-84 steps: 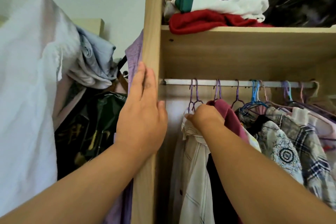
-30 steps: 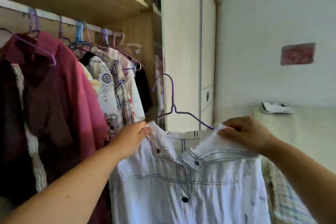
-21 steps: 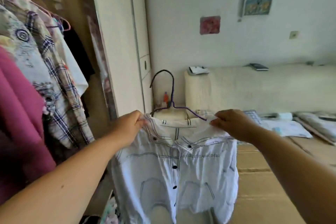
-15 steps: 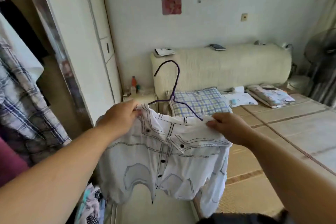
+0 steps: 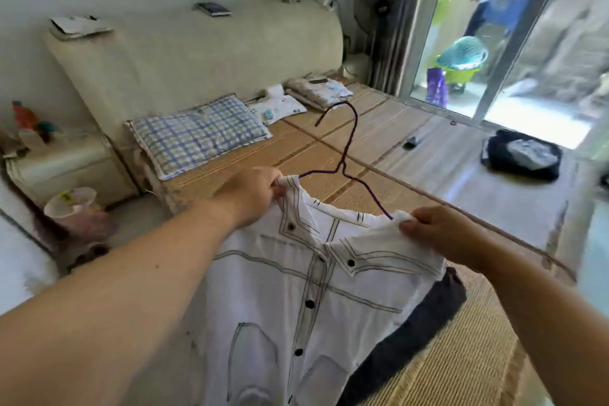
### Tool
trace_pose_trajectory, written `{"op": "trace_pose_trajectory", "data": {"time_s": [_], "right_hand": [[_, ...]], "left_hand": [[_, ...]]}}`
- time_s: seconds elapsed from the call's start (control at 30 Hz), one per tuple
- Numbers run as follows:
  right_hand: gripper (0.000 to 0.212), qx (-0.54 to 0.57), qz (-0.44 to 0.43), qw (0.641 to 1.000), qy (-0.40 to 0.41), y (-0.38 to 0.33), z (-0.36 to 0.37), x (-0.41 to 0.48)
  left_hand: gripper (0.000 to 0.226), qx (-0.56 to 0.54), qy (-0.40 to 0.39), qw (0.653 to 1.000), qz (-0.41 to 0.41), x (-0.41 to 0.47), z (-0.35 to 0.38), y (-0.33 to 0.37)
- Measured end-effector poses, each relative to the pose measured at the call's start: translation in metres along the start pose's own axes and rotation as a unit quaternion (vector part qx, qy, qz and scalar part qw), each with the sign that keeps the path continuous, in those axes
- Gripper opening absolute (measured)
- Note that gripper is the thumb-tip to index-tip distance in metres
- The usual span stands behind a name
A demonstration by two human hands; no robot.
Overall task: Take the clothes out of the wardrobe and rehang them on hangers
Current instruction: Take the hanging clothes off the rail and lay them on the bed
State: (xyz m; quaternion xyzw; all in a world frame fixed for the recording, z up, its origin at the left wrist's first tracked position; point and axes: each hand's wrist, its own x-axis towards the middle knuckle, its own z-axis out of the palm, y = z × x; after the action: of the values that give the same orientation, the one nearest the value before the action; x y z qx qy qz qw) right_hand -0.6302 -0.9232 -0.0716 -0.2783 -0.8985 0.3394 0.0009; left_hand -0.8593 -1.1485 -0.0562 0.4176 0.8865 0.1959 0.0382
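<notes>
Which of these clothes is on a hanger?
The white button-front shirt with dark stitching, on the purple wire hanger; the dark garment beneath it and the dark bundle farther off lie loose on the woven mat.

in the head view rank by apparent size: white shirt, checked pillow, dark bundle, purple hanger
white shirt, nearest the camera
checked pillow
dark bundle and purple hanger: unranked, hanger spans wider but is thin wire
</notes>
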Motion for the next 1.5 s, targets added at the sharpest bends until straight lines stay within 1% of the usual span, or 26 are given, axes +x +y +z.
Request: {"op": "trace_pose_trajectory", "data": {"time_s": [0.23, 0.43, 0.6, 0.77, 0.83, 0.93, 1.03, 1.07, 1.13, 1.2, 1.33, 1.4, 1.5], "right_hand": [[0.032, -0.008, 0.110, 0.994, 0.012, 0.142, -0.025, 0.025], [0.029, 0.041, 0.194, 0.980, 0.022, 0.235, -0.013, 0.083], [0.022, 0.091, 0.242, 0.966, 0.022, 0.295, 0.008, 0.136], [0.020, 0.062, 0.278, 0.958, 0.016, 0.352, 0.046, 0.179], [0.019, 0.055, 0.289, 0.956, 0.015, 0.369, 0.059, 0.191], [0.021, 0.042, 0.297, 0.954, 0.015, 0.392, 0.075, 0.210], [0.017, 0.047, 0.303, 0.952, 0.011, 0.402, 0.084, 0.224], [0.023, 0.054, 0.305, 0.951, 0.011, 0.404, 0.088, 0.228], [0.049, 0.051, 0.296, 0.954, 0.014, 0.405, 0.093, 0.233], [0.061, 0.031, 0.270, 0.962, 0.009, 0.396, 0.094, 0.235], [0.063, -0.022, 0.172, 0.985, -0.012, 0.349, 0.083, 0.242], [0.062, -0.051, 0.104, 0.993, -0.017, 0.313, 0.071, 0.245], [0.060, -0.085, 0.007, 0.996, -0.023, 0.249, 0.050, 0.248]], "left_hand": [[0.019, 0.001, -0.118, 0.992, 0.033, 0.104, 0.133, 0.085], [0.021, 0.042, -0.166, 0.985, 0.028, 0.191, 0.214, 0.126], [0.021, 0.088, -0.195, 0.977, 0.004, 0.244, 0.282, 0.137], [0.025, 0.128, -0.243, 0.961, -0.034, 0.272, 0.351, 0.139], [0.025, 0.128, -0.267, 0.955, -0.037, 0.281, 0.377, 0.133], [0.022, 0.113, -0.277, 0.953, -0.042, 0.294, 0.416, 0.121], [0.026, 0.083, -0.261, 0.960, -0.052, 0.300, 0.438, 0.115], [0.030, 0.074, -0.253, 0.963, -0.055, 0.300, 0.444, 0.112], [0.045, 0.055, -0.249, 0.965, -0.060, 0.298, 0.450, 0.106], [0.054, 0.049, -0.256, 0.964, -0.059, 0.290, 0.448, 0.102], [0.062, 0.058, -0.262, 0.962, -0.047, 0.266, 0.412, 0.095], [0.062, 0.057, -0.250, 0.965, -0.052, 0.251, 0.378, 0.093], [0.062, 0.085, -0.232, 0.968, -0.051, 0.223, 0.313, 0.094]]}}
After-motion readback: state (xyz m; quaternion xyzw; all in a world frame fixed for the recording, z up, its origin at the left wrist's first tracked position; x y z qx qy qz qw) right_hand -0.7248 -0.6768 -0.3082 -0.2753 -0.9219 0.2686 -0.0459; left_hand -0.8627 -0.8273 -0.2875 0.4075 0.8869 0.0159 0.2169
